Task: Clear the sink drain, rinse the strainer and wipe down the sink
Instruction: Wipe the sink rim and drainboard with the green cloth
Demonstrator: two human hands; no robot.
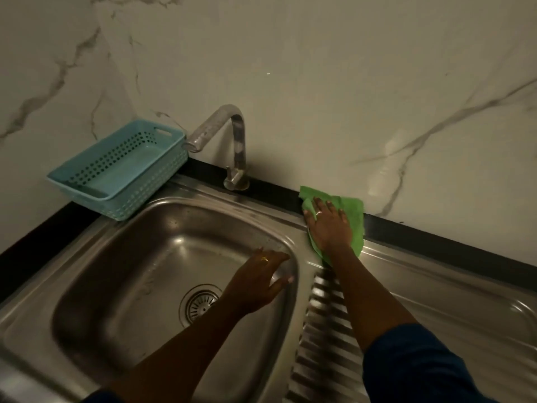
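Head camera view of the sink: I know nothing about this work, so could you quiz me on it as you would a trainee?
1. True or false: the right hand presses a green cloth flat on the sink's back ledge, by the wall.
2. Where does the blue perforated basket stand? A at the back corner, left of the tap; B hanging from the tap; C on the ridged drainboard.
3. Short answer: which hand is at the right rim of the basin, with no cloth?
Key: 1 true; 2 A; 3 the left hand.
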